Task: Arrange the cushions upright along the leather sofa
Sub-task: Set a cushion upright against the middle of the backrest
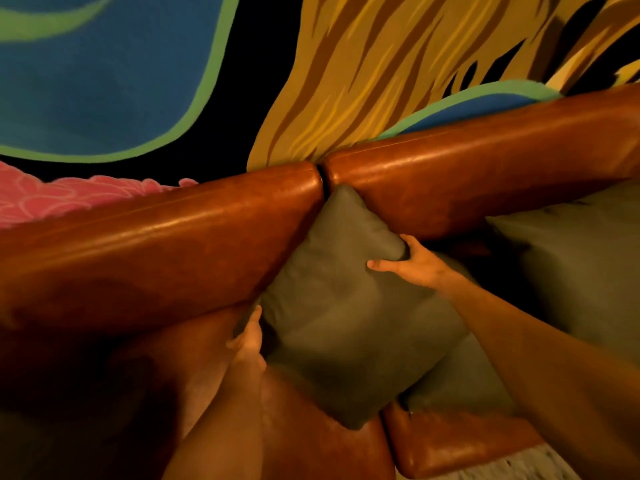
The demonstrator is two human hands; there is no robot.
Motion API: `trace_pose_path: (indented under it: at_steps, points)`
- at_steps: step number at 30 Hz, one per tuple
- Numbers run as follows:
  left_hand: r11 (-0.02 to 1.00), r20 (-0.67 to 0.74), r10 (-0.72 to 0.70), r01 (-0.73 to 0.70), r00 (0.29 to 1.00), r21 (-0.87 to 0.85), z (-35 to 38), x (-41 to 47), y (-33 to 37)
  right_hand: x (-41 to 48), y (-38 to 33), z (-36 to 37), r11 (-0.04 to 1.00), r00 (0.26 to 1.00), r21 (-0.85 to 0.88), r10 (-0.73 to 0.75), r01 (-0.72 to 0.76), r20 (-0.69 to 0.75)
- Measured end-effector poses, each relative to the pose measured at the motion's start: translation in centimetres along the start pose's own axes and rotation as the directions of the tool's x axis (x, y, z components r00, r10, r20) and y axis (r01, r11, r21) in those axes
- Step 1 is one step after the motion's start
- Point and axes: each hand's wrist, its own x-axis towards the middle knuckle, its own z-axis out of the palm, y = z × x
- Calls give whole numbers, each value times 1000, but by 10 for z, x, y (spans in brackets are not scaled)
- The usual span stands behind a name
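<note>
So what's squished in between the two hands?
In the head view, the grey-green cushion sits between the left hand and right hand, leaning against the leather sofa.

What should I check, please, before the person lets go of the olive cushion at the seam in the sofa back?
1. Right hand grip on the olive cushion upper right corner: ok, fingers pinch it.
2. Left hand at the cushion's left edge: ok, it touches there.
3. Cushion upright: not ok, it stands on a corner, tilted like a diamond.
4. Cushion backed by the leather backrest: ok, its top corner reaches the seam.
5. Second cushion at right upright: cannot tell, partly out of view.
6. Another cushion behind the held one: not ok, it appears to lie low.
</note>
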Motion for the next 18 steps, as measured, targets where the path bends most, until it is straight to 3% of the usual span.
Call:
trace_pose_path:
  at_steps: [3,5,7,8,12,18]
  points:
    - [1000,75,0,1,997,-9,-28,84,-37,-29,-11,-13,996,1000,86,22,-23,23]
    - [999,102,-4,9,995,-45,-41,53,-41,-52,-23,-20,987,998,155,27,-35,56]
    - [1000,149,23,-21,989,-19,-48,-78,-7,-76,-32,-24,972,997,232,20,-37,76]
    - [998,137,44,-38,990,-50,-56,-100,-2,-85,-33,-24,959,996,280,13,-36,83]
    - [979,75,186,-179,980,-93,-109,-123,3,-126,-33,-16,911,997,412,-4,-28,77]
    - [957,-2,212,-208,977,-203,-177,-157,4,-158,-22,29,838,989,538,10,-90,150]
